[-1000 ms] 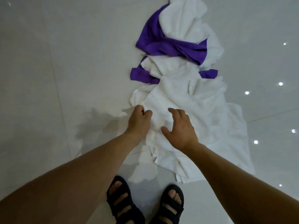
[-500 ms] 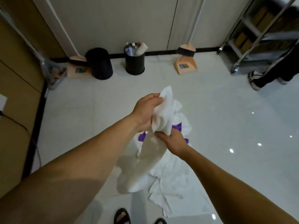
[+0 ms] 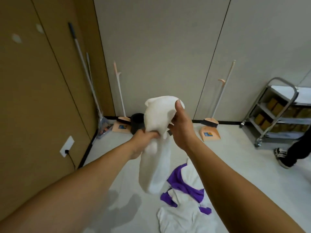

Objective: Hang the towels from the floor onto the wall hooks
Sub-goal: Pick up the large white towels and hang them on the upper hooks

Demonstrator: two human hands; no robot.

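I hold a white towel [image 3: 156,148] up in front of me, clear of the floor, its lower end hanging loose. My left hand [image 3: 143,140] grips it around the middle. My right hand [image 3: 182,126] grips its bunched top, thumb pointing up. On the pale floor below lie more white towels [image 3: 183,217] tangled with purple towels [image 3: 183,184]. No wall hooks are plainly visible; two pale marks [image 3: 16,38] on the brown wall at upper left are too blurred to identify.
Against the far wall stand a black bin [image 3: 137,122], two peach dustpans with brooms [image 3: 209,130], and a mop [image 3: 87,73] in the left corner. A metal trolley [image 3: 276,113] stands at right beside another person's leg and shoe [image 3: 286,157]. A wall socket [image 3: 67,146] sits low left.
I have lifted the white towel off the floor pile and raised it higher. My view has tilted up from the floor to the walls. My right hand moved from below to the towel's top.
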